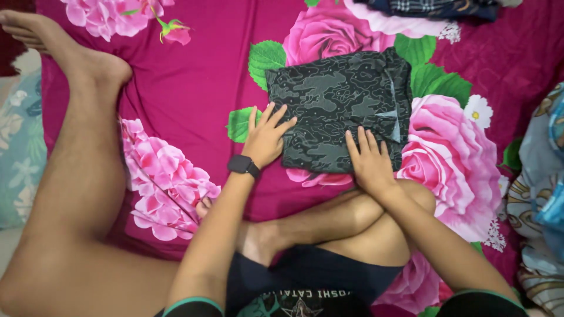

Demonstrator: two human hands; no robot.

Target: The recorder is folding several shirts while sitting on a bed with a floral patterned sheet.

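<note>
Folded garment: dark grey-green, camouflage-like pattern, folded to a rough rectangle, lying flat on the bed in the upper centre of the view. A lighter grey inner edge shows along its right side. It rests across the printed green leaves and large pink roses of the bedsheet.

Left hand: palm down at the garment's lower left corner. Fingers spread wide and flat; the fingertips lie on the cloth, the heel of the hand on the sheet. Nothing is gripped. A black wristwatch sits on this wrist.

Right hand: palm down on the garment's lower edge, right of centre. Fingers close together, extended, pressed flat on the cloth. Nothing is clasped.

Person's position: seated on the bed. The right leg is bent, its knee just below the right hand; the left leg extends up the left of the view, foot near the top left corner. Dark shorts and a dark shirt with teal-edged sleeves show along the bottom edge.

Surroundings: bedsheet is magenta with pink rose print. A dark checked cloth lies at the top edge, well apart from the garment. A blue and tan patterned fabric lies along the right edge. A pale teal patterned cloth lies along the left edge.
</note>
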